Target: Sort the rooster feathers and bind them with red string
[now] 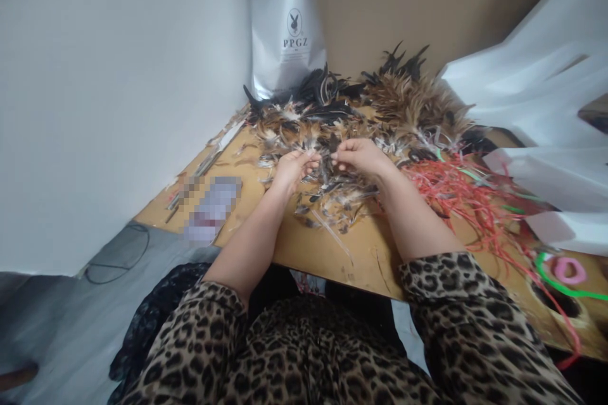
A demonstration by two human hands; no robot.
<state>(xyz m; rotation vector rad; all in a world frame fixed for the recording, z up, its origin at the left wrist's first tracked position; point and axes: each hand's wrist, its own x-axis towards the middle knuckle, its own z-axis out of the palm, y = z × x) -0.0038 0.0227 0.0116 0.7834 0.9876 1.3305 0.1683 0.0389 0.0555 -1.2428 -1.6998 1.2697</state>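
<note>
My left hand (293,169) and my right hand (360,156) meet over a loose heap of brown, white and black feathers (332,190) on a wooden board (304,247). Both hands have their fingers curled and pinched together on small feathers between them. A bigger pile of brown and black feathers (403,98) lies farther back on the board. My sleeves have a leopard pattern.
A tangle of red and green strings (456,190) lies right of my right arm. A pink ring (567,270) sits at the board's right end. A white bag (287,25) stands at the back, white plastic sheets (546,95) on the right, a white wall on the left.
</note>
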